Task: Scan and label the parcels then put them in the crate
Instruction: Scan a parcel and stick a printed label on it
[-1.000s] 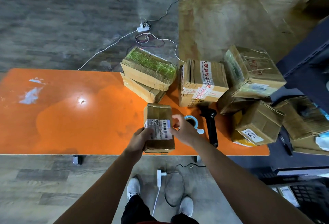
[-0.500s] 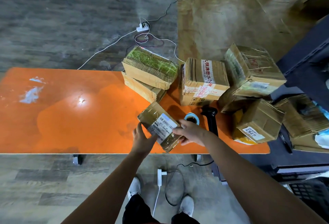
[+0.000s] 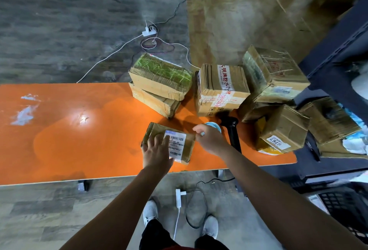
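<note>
Parcel (image 3: 177,146), judged light, stiff and tape-slick, suits an opposite-edge grip; left hand (image 3: 157,150) presses it flat-fingered, while right hand (image 3: 209,140) finger state is indeterminate.

Left hand (image 3: 157,150) lies flat on the labelled parcel (image 3: 177,142) on the table (image 3: 79,140); right hand (image 3: 210,140) hovers beside.

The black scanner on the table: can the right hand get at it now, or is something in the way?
Probably yes. The right hand hovers just beside the black scanner, whose handle lies bare on the orange table. The blue roll next to it does not cover the handle.
</note>
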